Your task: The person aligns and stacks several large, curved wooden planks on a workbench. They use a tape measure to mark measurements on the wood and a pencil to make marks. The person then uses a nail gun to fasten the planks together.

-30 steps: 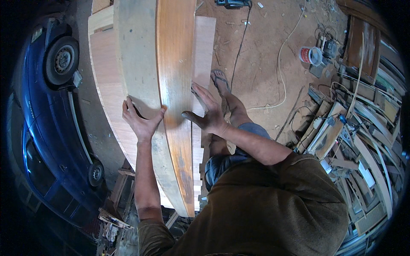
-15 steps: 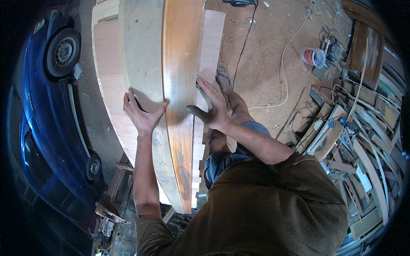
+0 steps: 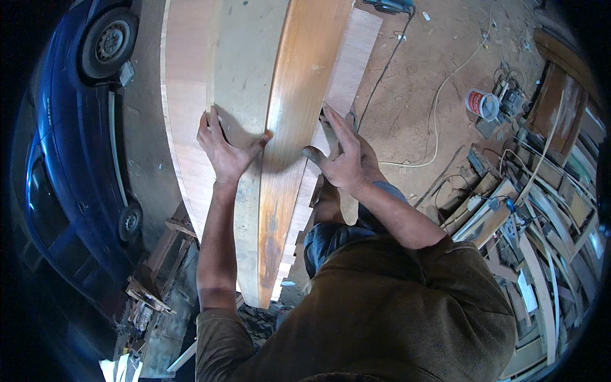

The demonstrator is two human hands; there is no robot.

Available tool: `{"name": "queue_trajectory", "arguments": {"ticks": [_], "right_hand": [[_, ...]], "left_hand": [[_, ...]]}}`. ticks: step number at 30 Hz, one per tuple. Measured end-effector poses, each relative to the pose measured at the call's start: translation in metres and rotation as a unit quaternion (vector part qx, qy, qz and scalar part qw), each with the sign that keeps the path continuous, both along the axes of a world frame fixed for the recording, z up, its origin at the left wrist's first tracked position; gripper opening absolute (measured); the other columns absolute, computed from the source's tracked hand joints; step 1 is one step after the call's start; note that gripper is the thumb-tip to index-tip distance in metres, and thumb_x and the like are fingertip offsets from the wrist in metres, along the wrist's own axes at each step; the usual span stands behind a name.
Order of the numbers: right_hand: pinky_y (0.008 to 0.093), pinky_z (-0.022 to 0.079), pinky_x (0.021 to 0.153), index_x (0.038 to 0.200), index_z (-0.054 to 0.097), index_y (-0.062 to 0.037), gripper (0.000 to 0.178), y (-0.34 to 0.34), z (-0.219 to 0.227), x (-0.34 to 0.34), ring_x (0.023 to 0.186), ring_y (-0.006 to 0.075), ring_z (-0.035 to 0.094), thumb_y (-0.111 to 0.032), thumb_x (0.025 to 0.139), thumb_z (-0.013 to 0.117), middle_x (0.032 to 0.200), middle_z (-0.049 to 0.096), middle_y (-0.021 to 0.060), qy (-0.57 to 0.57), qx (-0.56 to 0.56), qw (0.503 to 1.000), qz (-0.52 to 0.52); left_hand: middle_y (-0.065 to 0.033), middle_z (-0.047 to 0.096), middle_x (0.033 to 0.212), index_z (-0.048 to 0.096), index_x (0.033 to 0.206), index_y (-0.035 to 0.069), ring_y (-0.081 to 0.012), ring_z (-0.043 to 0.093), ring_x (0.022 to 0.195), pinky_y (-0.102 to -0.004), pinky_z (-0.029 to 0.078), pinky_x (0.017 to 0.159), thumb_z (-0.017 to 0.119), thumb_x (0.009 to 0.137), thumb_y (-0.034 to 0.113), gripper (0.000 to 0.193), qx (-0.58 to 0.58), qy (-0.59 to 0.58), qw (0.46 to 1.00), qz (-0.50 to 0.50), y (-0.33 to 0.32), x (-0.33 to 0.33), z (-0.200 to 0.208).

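A long, glossy orange-brown wooden board (image 3: 299,83) lies beside a pale grey-beige board (image 3: 245,70), both tapering toward me. My left hand (image 3: 229,153) spans the pale board, its fingers at that board's left edge and its thumb pressed at the seam against the glossy one. At the glossy board's right edge is my right hand (image 3: 347,159). Its fingers stretch forward along that edge, their tips partly hidden, while the thumb points apart toward the wood. Pinkish plywood (image 3: 184,83) shows under the boards on both sides.
A blue car (image 3: 76,172) stands on the left. Wood offcuts (image 3: 515,235) are piled on the right, near a white-and-red bucket (image 3: 487,105). A pale cable (image 3: 436,114) crosses the dirt floor. A blue power tool (image 3: 389,6) lies at the far edge. Scrap wood (image 3: 159,299) sits lower left.
The view has turned a little, so the boards and both hands appear farther right and more slanted. Both hands keep nearly the same places on the boards.
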State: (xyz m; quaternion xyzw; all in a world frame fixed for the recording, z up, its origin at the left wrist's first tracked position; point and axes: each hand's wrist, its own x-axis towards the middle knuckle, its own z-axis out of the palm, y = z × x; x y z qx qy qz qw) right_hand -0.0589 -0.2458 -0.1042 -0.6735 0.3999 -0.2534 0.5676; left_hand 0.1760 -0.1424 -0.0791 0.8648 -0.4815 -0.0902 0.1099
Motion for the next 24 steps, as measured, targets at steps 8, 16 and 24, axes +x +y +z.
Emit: {"name": "queue_trajectory", "arguments": {"ticks": [8, 16, 24], "right_hand": [[0.0416, 0.037, 0.113, 0.144, 0.043, 0.003, 0.087, -0.0037, 0.0035, -0.0007, 0.136, 0.0342, 0.046, -0.019, 0.072, 0.088, 0.145, 0.049, 0.022, -0.013, 0.014, 1.0, 0.004], [0.0413, 0.037, 0.113, 0.144, 0.044, 0.0042, 0.087, -0.0022, 0.0007, -0.0035, 0.137, 0.0339, 0.046, -0.019, 0.072, 0.088, 0.147, 0.047, 0.0231, -0.027, 0.026, 0.999, 0.004], [0.0418, 0.037, 0.113, 0.144, 0.043, 0.005, 0.087, -0.0075, 0.0097, -0.0044, 0.136, 0.0359, 0.046, -0.023, 0.073, 0.087, 0.147, 0.047, 0.0243, -0.011, 0.032, 0.999, 0.023]], "left_hand": [[-0.0324, 0.026, 0.138, 0.019, 0.151, 0.002, -0.048, 0.032, 0.128, -0.0652, 0.036, 0.098, 0.09, 0.061, 0.058, 0.127, 0.014, 0.008, 1.0, -0.01, 0.0013, 0.0013, -0.0003], [-0.0326, 0.027, 0.138, 0.017, 0.152, 0.002, -0.0481, 0.032, 0.127, -0.0646, 0.036, 0.098, 0.089, 0.063, 0.059, 0.128, 0.014, 0.007, 1.0, -0.018, -0.0029, 0.0011, 0.0037], [-0.0343, 0.026, 0.141, 0.015, 0.153, 0.003, -0.0489, 0.032, 0.129, -0.065, 0.033, 0.102, 0.087, 0.064, 0.062, 0.129, 0.022, 0.001, 1.0, -0.022, -0.0016, 0.0032, 0.0022]]}}
